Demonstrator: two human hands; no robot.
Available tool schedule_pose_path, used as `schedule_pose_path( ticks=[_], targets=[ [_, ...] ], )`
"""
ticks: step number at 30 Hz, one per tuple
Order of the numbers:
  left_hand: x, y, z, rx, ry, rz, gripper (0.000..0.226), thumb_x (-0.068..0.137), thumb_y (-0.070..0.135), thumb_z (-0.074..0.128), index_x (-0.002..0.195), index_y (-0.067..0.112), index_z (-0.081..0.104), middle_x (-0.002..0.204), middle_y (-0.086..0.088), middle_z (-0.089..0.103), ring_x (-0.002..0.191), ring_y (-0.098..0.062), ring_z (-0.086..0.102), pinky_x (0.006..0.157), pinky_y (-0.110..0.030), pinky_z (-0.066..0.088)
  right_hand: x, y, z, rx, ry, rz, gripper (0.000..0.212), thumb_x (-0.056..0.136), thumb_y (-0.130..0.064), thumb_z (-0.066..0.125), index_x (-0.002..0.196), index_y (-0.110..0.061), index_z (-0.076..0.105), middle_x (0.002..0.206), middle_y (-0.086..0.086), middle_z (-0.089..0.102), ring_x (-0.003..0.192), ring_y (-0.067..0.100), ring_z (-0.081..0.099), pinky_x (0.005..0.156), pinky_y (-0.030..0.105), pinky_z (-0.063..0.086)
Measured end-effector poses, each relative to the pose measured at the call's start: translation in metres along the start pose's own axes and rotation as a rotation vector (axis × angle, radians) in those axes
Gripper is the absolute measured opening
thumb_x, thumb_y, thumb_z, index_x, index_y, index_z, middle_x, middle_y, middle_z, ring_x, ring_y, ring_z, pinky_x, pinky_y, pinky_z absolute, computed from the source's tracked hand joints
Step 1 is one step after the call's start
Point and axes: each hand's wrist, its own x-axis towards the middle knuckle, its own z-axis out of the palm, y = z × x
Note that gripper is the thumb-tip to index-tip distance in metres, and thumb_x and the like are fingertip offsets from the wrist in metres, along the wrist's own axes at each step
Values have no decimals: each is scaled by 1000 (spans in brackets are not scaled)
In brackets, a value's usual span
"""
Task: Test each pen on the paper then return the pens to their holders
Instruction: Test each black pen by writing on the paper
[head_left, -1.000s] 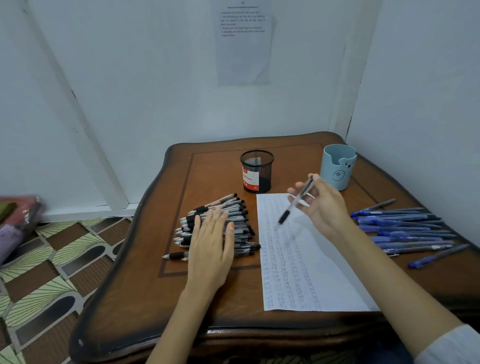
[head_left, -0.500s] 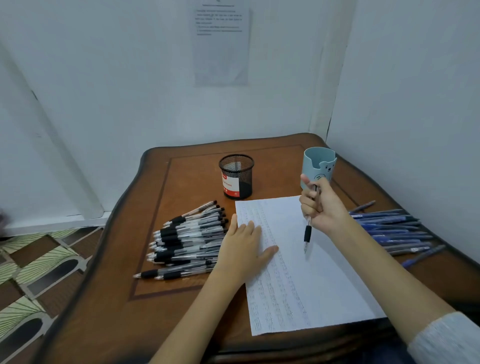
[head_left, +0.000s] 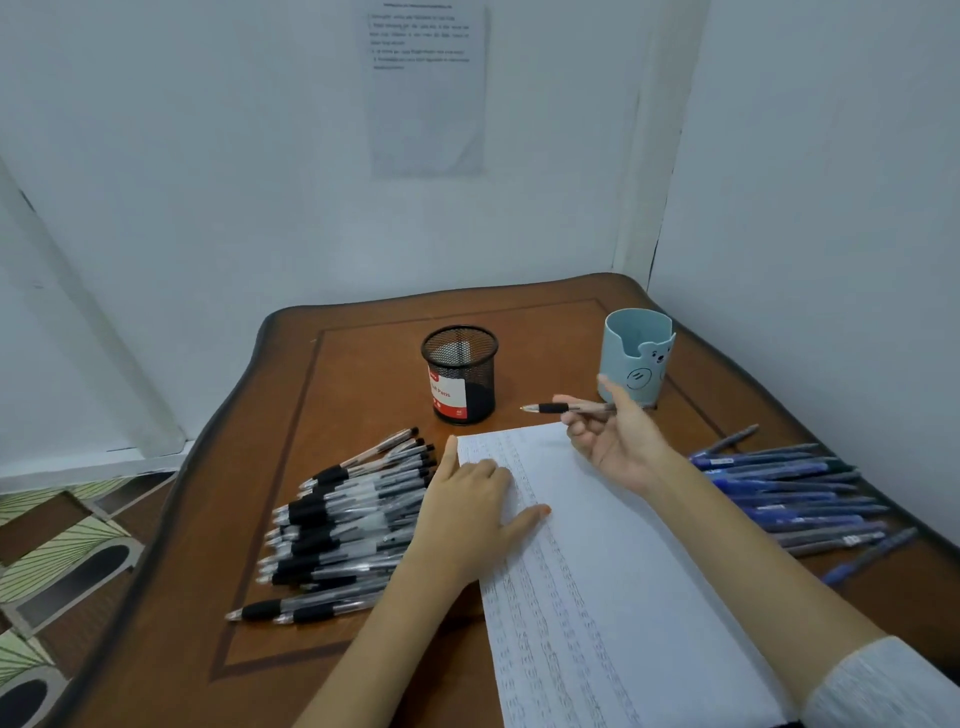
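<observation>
My right hand holds a black-grip pen level above the far edge of the paper, tip pointing left toward the black mesh holder. My left hand lies flat on the paper's left edge, fingers straight. A pile of black pens lies left of the paper. Blue pens lie to its right. The light blue bear holder stands at the back right.
The wooden table sits in a corner, with white walls behind and to the right. A printed sheet hangs on the back wall. Patterned floor tiles lie beyond the table's left edge.
My right hand has turned the pen from upright over the paper to level, tip pointing left, and lifted it toward the holders. My left hand moved off the black pens onto the paper.
</observation>
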Motion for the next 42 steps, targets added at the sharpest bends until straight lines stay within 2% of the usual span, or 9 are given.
schedule_pose_path(
  ticks=[3, 8, 11, 14, 19, 26, 32, 38, 42],
  targets=[
    [2, -1, 2, -7, -8, 5, 87, 74, 79, 6, 113, 22, 58, 115, 10, 59, 112, -10, 52, 116, -38, -4, 16, 8, -1, -243, 50, -122, 30, 83, -24, 73, 65, -9, 54, 47, -1, 43, 36, 6, 33, 37, 15, 27],
    [6, -4, 5, -31, -13, 10, 79, 74, 80, 7, 107, 25, 53, 109, 14, 56, 107, -6, 51, 115, -35, -1, 35, 16, 10, -506, 57, -319, 33, 93, -36, 60, 72, -10, 54, 56, 7, 61, 38, 10, 46, 38, 19, 36],
    [6, -6, 4, -35, -20, 2, 76, 75, 80, 12, 110, 26, 53, 114, 15, 54, 110, -5, 50, 116, -34, -3, 41, 19, 15, -571, 27, -374, 31, 82, -32, 74, 72, -7, 58, 62, 15, 65, 40, 13, 51, 38, 21, 41],
    [6, -6, 2, -40, -40, 6, 89, 68, 81, 2, 119, 27, 52, 129, 13, 51, 123, -5, 44, 116, -33, -7, 47, 26, 16, -705, 185, -451, 40, 79, -33, 77, 61, -11, 49, 52, 10, 59, 33, 12, 43, 35, 18, 33],
    [8, -5, -1, -59, -110, -3, 73, 83, 79, 20, 129, 29, 45, 140, 13, 44, 131, -6, 37, 114, -32, -10, 52, 33, 14, -883, 260, -613, 40, 90, -11, 63, 54, -9, 45, 50, 16, 53, 33, 4, 48, 44, 22, 41],
    [7, -4, -2, -56, -125, -15, 81, 78, 77, 14, 139, 30, 38, 149, 11, 36, 138, -7, 29, 107, -32, -18, 51, 35, 13, -916, 160, -636, 36, 90, -7, 63, 58, -11, 46, 50, 3, 52, 42, 6, 58, 46, 12, 44],
    [5, -7, 3, -66, -59, 15, 101, 64, 78, -7, 140, 29, 37, 150, 10, 35, 138, -7, 29, 107, -32, -17, 52, 35, 13, -927, 143, -641, 34, 89, -7, 64, 59, -9, 48, 54, 12, 54, 42, 7, 57, 47, 13, 44],
    [6, -5, 4, -84, -37, 36, 99, 66, 78, -4, 139, 28, 40, 148, 8, 39, 137, -9, 32, 107, -33, -16, 52, 33, 13, -918, 130, -595, 34, 87, -3, 64, 58, -8, 46, 58, 15, 52, 42, 8, 55, 46, 15, 45],
    [4, -6, 8, -92, 6, 20, 77, 80, 77, 20, 115, 24, 64, 120, 5, 65, 114, -12, 59, 108, -37, 5, 52, 33, 14, -905, 134, -614, 37, 87, -3, 64, 56, -12, 45, 54, 9, 50, 42, 6, 56, 47, 17, 45]
  ],
)
